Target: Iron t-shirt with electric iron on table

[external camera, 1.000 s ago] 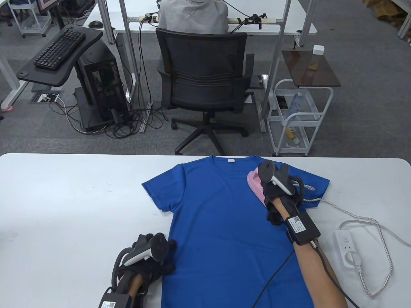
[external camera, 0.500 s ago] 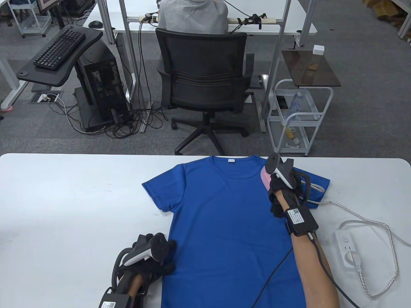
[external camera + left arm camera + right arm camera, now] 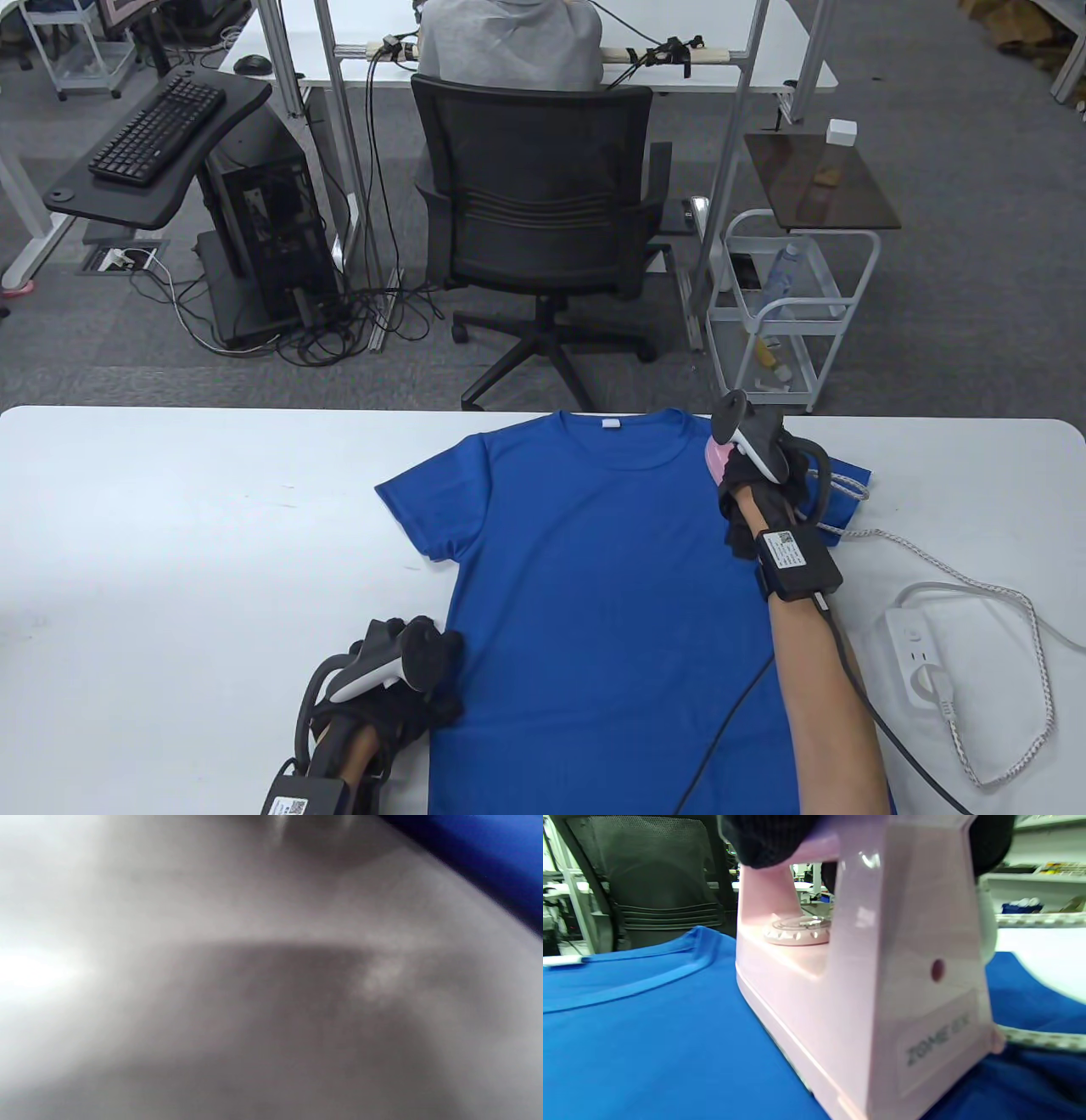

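A blue t-shirt lies flat on the white table, collar at the far edge. My right hand grips the handle of a pink electric iron, which rests on the shirt's far right shoulder. In the right wrist view the iron sits flat on the blue cloth and my gloved fingers wrap its handle. My left hand rests on the shirt's near left edge. The left wrist view is blurred, with only table and a blue corner of the shirt.
The iron's braided cord loops over the table to a white power strip at the right. A black office chair and a white trolley stand beyond the far table edge.
My right hand has slid the iron away and to the right along the shoulder toward the far edge. The right sleeve has bunched up. My left hand has stayed put.
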A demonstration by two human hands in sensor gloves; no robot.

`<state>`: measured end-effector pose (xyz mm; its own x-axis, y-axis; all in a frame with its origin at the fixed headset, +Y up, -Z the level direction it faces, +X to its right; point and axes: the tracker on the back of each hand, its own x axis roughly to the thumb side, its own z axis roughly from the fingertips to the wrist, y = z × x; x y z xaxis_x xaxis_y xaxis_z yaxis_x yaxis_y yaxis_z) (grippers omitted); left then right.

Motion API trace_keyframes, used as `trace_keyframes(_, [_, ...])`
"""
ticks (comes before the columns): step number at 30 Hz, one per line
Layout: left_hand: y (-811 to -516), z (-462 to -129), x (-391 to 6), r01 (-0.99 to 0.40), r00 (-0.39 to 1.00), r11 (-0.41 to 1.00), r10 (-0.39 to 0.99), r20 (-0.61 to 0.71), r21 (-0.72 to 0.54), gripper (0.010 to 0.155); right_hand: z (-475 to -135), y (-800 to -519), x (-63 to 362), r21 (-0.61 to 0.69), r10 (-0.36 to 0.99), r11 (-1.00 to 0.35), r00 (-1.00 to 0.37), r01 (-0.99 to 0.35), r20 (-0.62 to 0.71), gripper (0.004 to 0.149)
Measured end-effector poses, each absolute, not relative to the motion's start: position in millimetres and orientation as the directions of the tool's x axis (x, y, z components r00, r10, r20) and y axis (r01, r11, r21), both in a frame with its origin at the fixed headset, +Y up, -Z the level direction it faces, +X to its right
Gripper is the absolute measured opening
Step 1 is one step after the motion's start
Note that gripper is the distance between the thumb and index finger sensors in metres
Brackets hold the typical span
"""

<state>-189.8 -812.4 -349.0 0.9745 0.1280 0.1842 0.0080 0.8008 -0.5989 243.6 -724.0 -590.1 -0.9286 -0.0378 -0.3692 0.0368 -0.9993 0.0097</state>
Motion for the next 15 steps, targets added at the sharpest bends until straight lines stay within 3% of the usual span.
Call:
trace_keyframes(9, [-811, -349, -183, -0.001, 0.981, 0.824, 0.109, 0.157, -0.567, 0.079, -591, -725, 258, 0.012, 0.034, -0.999, -0.92, -0.042, -0.391, 0.063])
trace_keyframes(13, [-811, -350, -177, 0.119, 0.983, 0.836, -0.023, 0.183, -0.536, 0.078, -592, -724, 268, 0.033, 0.026, -0.999, -0.913, -0.043, -0.407, 0.063])
trace_keyframes(15, [-811, -351, -178, 0.068, 0.987, 0.84, 0.021, 0.157, -0.538, 0.078, -593, -725, 278, 0.03, 0.023, -0.999, -0.898, -0.041, -0.439, 0.063])
